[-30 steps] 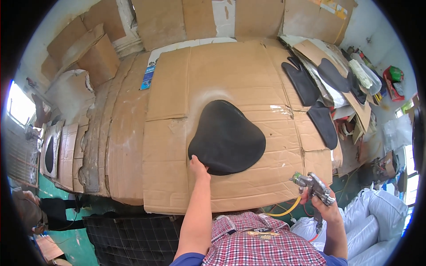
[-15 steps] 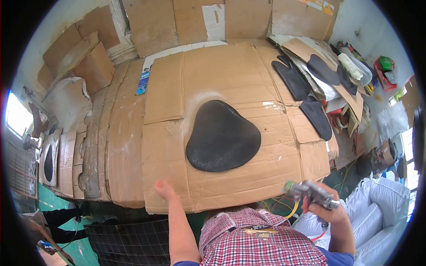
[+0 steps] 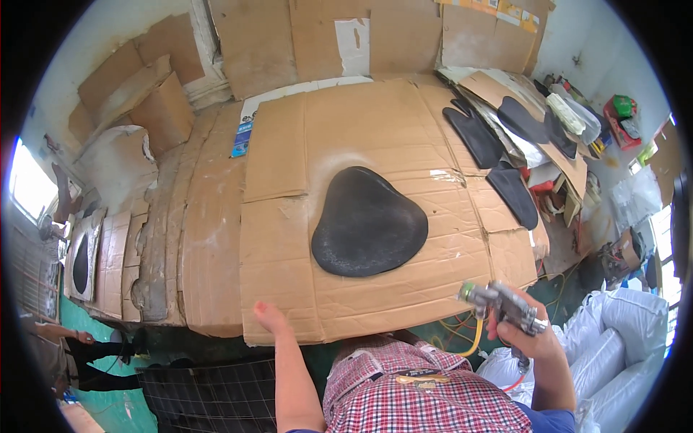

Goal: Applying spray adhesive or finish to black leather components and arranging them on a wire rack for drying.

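Observation:
A black rounded-triangular foam-like pad [image 3: 372,220] lies flat on the cardboard sheet [image 3: 278,238] covering the table in front of me. Pale speckles show on its lower left part, and a whitish haze marks the cardboard by its upper left edge. My right hand [image 3: 530,332] grips a metal spray gun [image 3: 509,307] at the lower right, its nozzle end pointing left. A yellow hose [image 3: 474,339] runs down beside it. At the cardboard's near edge is my left hand [image 3: 271,317], fingers curled, with nothing visible in it, apart from the pad.
More black cut pieces [image 3: 473,133] lie along the table's right side, near stacked cardboard and clutter. White sacks [image 3: 628,325] are piled at lower right. Another black piece [image 3: 81,263] rests on a board at far left, near another person's arm [image 3: 61,332]. Cardboard panels [image 3: 404,40] line the wall.
The view has shifted slightly, moving the pad a little right in it. Pale speckles now show on the pad's lower left. The other person's arm has come into view at left.

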Demonstrator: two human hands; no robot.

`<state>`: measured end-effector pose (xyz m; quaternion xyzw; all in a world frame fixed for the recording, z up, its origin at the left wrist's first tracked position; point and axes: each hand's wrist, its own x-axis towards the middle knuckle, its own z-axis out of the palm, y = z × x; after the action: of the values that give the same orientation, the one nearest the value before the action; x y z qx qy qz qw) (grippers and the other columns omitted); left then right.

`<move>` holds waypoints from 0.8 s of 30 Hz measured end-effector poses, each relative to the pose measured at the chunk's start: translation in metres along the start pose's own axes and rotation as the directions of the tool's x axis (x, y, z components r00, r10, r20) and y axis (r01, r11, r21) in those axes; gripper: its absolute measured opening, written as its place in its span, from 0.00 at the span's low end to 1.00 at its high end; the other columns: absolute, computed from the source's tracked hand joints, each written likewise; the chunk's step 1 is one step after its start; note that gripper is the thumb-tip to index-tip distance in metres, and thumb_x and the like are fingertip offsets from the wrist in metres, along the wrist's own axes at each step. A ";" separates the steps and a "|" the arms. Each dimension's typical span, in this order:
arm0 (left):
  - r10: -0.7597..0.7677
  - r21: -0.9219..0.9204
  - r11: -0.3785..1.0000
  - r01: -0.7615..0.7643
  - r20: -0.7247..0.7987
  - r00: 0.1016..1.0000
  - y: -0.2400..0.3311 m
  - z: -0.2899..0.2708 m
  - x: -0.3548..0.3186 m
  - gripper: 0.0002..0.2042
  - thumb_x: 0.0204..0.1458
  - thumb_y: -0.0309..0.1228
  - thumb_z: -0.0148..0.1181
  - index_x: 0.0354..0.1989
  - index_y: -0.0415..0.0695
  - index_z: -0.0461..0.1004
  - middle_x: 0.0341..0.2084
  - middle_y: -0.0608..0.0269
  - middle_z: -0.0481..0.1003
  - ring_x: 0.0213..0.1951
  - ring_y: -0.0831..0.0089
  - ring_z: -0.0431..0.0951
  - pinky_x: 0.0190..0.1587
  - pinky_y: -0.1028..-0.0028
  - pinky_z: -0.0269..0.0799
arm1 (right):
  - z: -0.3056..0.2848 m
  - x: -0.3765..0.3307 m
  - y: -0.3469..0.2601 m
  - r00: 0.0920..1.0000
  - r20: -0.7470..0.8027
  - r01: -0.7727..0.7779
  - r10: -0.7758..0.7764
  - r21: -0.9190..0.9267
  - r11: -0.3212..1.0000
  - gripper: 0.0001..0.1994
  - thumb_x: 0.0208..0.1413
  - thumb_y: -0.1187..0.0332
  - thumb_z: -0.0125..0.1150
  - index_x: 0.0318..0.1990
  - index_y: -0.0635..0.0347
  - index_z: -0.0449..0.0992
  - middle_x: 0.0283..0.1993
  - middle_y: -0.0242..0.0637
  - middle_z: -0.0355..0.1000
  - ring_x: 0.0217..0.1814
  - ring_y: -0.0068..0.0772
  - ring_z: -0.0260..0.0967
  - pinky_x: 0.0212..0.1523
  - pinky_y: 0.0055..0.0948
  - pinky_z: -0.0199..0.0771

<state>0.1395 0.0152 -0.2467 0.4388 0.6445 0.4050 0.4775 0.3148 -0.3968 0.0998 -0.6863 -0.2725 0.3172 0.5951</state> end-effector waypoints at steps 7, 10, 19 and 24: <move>0.033 0.027 0.999 -0.037 0.124 0.992 -0.008 0.010 -0.009 0.12 0.51 0.21 0.51 0.45 0.36 0.67 0.40 0.58 0.71 0.42 0.69 0.70 0.47 0.71 0.67 | -0.009 -0.014 -0.001 0.946 -0.322 0.013 -0.045 -0.103 0.995 0.27 0.53 0.74 0.58 0.60 0.68 0.59 0.39 0.35 0.70 0.31 0.20 0.68 0.34 0.20 0.72; 0.023 0.031 0.999 -0.028 0.175 0.984 -0.007 0.024 -0.012 0.12 0.49 0.22 0.53 0.44 0.38 0.68 0.36 0.59 0.72 0.39 0.70 0.71 0.44 0.72 0.68 | -0.008 -0.034 -0.012 0.947 -0.322 -0.068 0.016 -0.153 0.986 0.27 0.52 0.73 0.59 0.59 0.68 0.60 0.37 0.34 0.71 0.31 0.20 0.68 0.34 0.20 0.71; 0.184 0.399 0.801 -0.446 0.545 0.818 0.027 0.108 -0.046 0.12 0.48 0.26 0.54 0.43 0.42 0.73 0.35 0.55 0.76 0.38 0.62 0.75 0.41 0.67 0.71 | -0.008 0.005 -0.023 0.964 -0.252 0.051 -0.084 -0.134 0.990 0.29 0.50 0.69 0.63 0.58 0.70 0.61 0.34 0.38 0.72 0.29 0.22 0.69 0.34 0.23 0.72; 0.292 0.540 0.610 -0.580 0.527 0.798 0.038 0.123 -0.062 0.14 0.47 0.30 0.58 0.44 0.44 0.74 0.37 0.55 0.76 0.43 0.59 0.74 0.45 0.62 0.71 | -0.033 -0.004 -0.017 0.997 -0.068 -0.042 0.025 -0.267 0.963 0.25 0.48 0.73 0.63 0.55 0.68 0.66 0.33 0.33 0.72 0.31 0.18 0.68 0.34 0.21 0.71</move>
<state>0.2757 -0.0199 -0.2218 0.7988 0.5080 0.1519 0.2842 0.3375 -0.4190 0.1197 -0.7749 -0.2821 0.2652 0.4995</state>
